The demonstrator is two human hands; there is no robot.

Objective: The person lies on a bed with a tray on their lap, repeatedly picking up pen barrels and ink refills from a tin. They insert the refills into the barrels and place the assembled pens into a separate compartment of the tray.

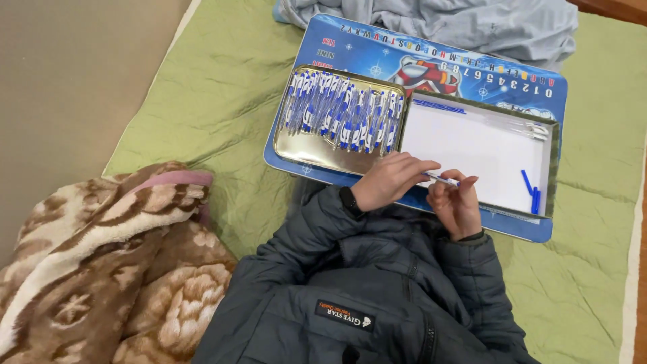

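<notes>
1. The person sits on a pale green quilted mat [222, 101] spread over a beige floor [67, 67]. A brown and cream patterned fleece blanket [101, 269] lies at about 8 o'clock from the hands, and a grey-blue crumpled cloth [445, 23] lies far at 12 o'clock.

2. Nearest to the body, the left hand [387, 180] and the right hand [457, 205] meet over the near edge of a blue plastic lap board with printed letters [350, 40]. The fingers of both hands are curled and pinch one thin pen with a clear barrel and blue tip [441, 179], the left at one end and the right at the other.

3. Risk, as I judge it: the pen is slim and is held only by the fingertips, so it could slip and roll off the board into the mat folds. Also an elbow could push the board and shake the containers.

4. At 1 o'clock from the hands is a shallow white cardboard box lid [472, 148]. It holds a few loose blue pen parts [532, 192] at its right side and some thin pieces [438, 106] along the far edge.

5. At 11 o'clock, touching the lid, stands a gold metal tray [317, 155]. It holds a dense row of clear and blue pens [340, 111].
</notes>
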